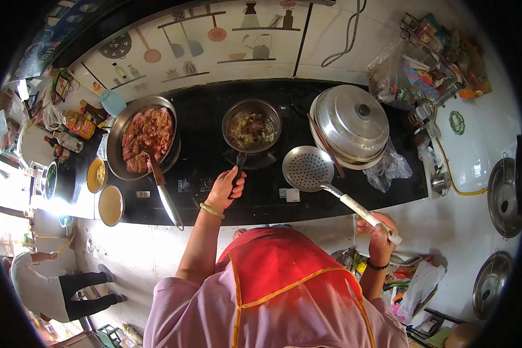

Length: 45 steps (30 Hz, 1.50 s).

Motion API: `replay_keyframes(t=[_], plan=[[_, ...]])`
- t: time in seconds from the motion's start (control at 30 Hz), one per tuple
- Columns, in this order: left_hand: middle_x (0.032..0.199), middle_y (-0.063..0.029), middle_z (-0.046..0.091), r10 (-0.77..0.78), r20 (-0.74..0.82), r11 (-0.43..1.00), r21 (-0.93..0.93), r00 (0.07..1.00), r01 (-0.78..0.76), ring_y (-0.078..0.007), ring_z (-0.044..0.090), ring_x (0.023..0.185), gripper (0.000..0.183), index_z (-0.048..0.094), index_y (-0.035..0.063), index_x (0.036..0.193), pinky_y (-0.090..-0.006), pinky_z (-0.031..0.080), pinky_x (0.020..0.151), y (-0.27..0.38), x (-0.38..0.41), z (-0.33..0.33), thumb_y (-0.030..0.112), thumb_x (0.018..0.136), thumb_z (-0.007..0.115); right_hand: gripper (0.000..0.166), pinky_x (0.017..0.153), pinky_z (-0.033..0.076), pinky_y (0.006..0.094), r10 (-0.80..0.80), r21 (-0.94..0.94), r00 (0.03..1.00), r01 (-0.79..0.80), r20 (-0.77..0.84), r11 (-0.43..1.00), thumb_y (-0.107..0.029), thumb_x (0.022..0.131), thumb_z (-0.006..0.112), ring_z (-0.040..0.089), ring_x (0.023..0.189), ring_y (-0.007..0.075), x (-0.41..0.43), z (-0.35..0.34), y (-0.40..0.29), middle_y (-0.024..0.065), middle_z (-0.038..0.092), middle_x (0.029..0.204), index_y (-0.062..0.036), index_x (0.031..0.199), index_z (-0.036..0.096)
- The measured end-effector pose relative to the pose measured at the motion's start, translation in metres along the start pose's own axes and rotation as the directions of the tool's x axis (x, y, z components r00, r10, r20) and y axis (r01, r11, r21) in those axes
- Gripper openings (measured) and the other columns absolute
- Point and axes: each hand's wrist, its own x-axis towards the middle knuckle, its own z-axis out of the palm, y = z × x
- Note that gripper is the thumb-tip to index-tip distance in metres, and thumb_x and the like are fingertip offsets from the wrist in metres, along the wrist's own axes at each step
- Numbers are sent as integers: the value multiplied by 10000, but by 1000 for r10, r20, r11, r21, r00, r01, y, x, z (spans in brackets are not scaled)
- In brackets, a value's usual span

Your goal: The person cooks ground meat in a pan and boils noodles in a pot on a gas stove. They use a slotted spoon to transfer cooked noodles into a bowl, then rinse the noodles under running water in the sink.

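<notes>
My left hand (pixel 224 189) grips the black handle of a small metal saucepan (pixel 231 117), which sits over the middle of the black cooktop. Inside the pan is a chopped, brownish-green mixture (pixel 252 130) in liquid. The pale handle of a perforated metal skimmer (pixel 308 168) is held in my right hand (pixel 379 237), and its round head hangs to the right of the saucepan. Left of the pan, a wide metal pan (pixel 117 143) contains raw-looking pink meat coated in brown seasoning (pixel 150 130). A spatula (pixel 158 176) with a brown section and metal handle rests in that meat.
At the right stands a large lidded metal pot (pixel 346 117), with wooden chopsticks (pixel 326 145) against it and a crumpled plastic bag (pixel 389 167) below. Two yellowish bowls (pixel 112 206) and several bottles (pixel 69 141) occupy the left counter. Another person (pixel 39 282) stands at lower left.
</notes>
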Motion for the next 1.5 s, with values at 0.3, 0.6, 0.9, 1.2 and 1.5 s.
replay_keyframes(t=[0.3,0.6,0.9,1.2,1.5], plan=[[618,29,416,78,-45,983,173,996,-69,-56,324,419,291,506,55,883,-212,247,366,-9,-2,0,309,994,417,380,664,567,368,-3,-4,1000,3,-13,1000,-235,865,551,673,765,304,3,-4,7,219,650,902,72,1088,574],[609,17,405,120,-113,955,285,986,-83,-65,330,408,296,493,44,862,-219,244,354,-11,-22,6,291,998,402,374,660,569,373,-5,14,1000,5,-6,1000,-213,858,532,671,768,309,8,-3,9,226,646,910,80,1088,567],[611,11,413,168,-167,933,346,972,-102,-67,329,408,291,497,41,853,-222,240,349,-7,-35,11,279,995,411,381,653,571,371,-13,30,1000,12,8,999,-226,857,540,672,763,309,9,-4,10,224,646,909,79,1084,570],[607,14,416,172,-137,958,255,976,-133,-61,336,404,300,501,39,856,-216,236,349,4,-48,29,285,998,404,378,646,567,366,-2,38,1000,2,19,999,-228,850,548,672,744,301,14,-10,12,215,647,891,76,1073,571],[620,12,403,154,-247,975,194,957,-107,-53,312,421,297,497,34,875,-209,210,363,-6,-100,61,287,1001,406,391,636,558,359,79,95,994,-86,79,992,-243,845,572,667,734,296,35,-22,24,206,649,875,73,1074,561]])
